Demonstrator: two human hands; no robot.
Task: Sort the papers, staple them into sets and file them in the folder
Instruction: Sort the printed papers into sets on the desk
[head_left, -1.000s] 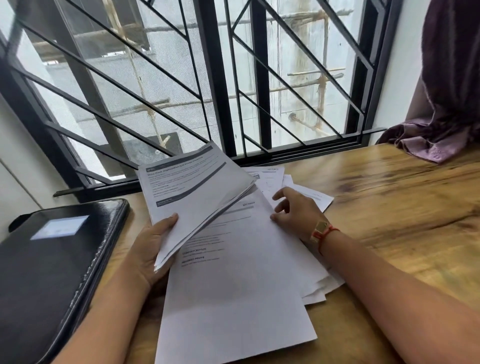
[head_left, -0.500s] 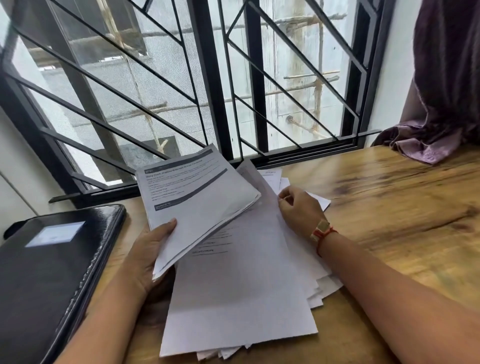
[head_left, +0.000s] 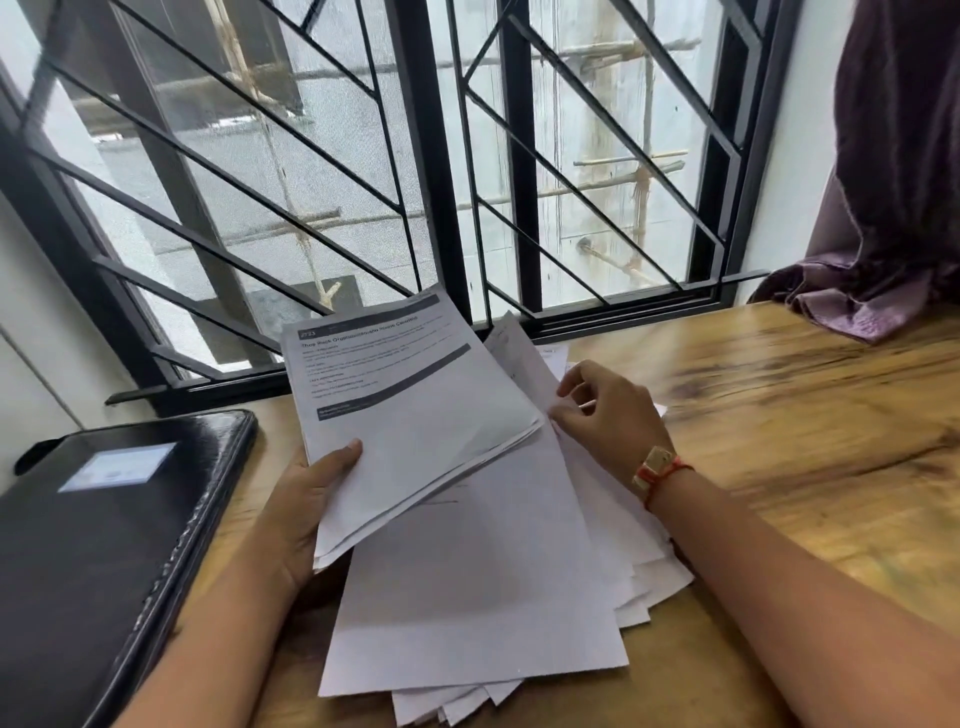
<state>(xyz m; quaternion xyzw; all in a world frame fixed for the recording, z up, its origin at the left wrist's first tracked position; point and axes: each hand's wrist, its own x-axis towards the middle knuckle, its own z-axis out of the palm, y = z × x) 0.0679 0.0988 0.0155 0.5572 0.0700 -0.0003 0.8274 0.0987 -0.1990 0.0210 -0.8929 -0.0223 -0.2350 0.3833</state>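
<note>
Head view: left hand (head_left: 306, 499) gripped a white printed sheaf (head_left: 415, 415); right hand (head_left: 608, 415) pinched one sheet (head_left: 511, 343) (tugging could scatter the loose white pile (head_left: 478, 597)).

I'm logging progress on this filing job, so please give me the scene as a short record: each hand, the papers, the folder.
left hand: grips a printed set of papers, raised above the pile
right hand: fingers pinch the edge of a lifted sheet
pile: loose sheets fanned out on the wooden table
folder: black, closed, lying left of the pile
stage: sorting; nothing filed yet
</note>
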